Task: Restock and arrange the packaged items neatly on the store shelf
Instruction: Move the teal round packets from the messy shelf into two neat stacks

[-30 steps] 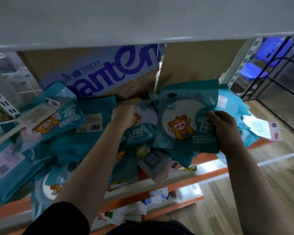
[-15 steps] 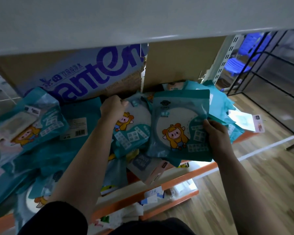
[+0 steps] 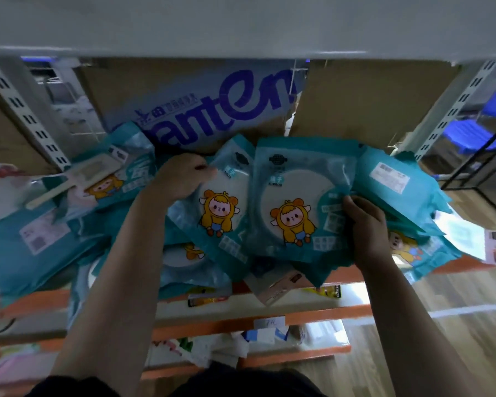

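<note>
Teal packets with a yellow cartoon figure lie in a loose heap on the orange-edged shelf (image 3: 341, 310). My right hand (image 3: 367, 227) grips the right edge of a stack of teal packets (image 3: 292, 202), the front one upright and facing me. My left hand (image 3: 181, 179) is closed on the top left corner of a tilted teal packet (image 3: 224, 213) just left of that stack. More packets (image 3: 40, 242) lie flat at the left, others (image 3: 407, 190) fan out behind my right hand.
A cardboard box with blue lettering (image 3: 212, 110) and a plain brown box (image 3: 370, 101) stand behind the heap. A white shelf board (image 3: 241, 24) overhangs above. Perforated uprights (image 3: 26, 116) flank the bay. Lower shelves hold small items (image 3: 264, 333). Wooden floor lies at the right.
The view has swung so the shelf sits more centred. My left hand has pulled its packet up and toward the stack; my right hand still holds the stack, now closer to me.
</note>
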Demonstrator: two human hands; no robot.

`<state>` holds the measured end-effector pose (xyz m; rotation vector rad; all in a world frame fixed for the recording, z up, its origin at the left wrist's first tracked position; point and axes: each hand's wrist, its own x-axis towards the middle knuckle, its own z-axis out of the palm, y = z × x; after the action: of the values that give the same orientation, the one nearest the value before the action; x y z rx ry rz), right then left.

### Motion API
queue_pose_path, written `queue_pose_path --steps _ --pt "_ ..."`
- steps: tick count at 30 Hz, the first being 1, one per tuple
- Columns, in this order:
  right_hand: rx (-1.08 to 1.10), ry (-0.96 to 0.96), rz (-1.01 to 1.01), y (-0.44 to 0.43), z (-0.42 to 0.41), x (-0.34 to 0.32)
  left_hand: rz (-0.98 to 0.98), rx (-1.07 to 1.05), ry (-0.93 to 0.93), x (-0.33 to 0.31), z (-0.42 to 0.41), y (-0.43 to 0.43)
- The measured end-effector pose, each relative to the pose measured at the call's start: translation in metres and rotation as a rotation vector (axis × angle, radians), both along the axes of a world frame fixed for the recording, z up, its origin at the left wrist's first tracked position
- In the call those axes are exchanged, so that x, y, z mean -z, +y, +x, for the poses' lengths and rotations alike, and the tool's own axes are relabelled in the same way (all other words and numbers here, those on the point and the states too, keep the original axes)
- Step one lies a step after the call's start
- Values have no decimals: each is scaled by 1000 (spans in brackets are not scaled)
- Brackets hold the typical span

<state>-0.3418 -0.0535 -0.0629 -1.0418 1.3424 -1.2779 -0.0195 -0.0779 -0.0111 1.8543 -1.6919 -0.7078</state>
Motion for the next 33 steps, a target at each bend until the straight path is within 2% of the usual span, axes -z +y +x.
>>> queue_pose_path --steps 7,16,23,28,33 --pt "-212 2 -67 -13 59 -16 -345 -452 75 5 49 80" --pt "-300 29 -131 17 165 -16 -504 -743 261 19 118 195" --pt "-300 78 -182 77 258 -15 -527 -798 340 19 196 272" --pt "-279 -48 -124 122 314 -10 -481 -777 363 16 258 314" --pt "-261 -63 -83 149 352 -6 -484 -761 389 14 302 333"
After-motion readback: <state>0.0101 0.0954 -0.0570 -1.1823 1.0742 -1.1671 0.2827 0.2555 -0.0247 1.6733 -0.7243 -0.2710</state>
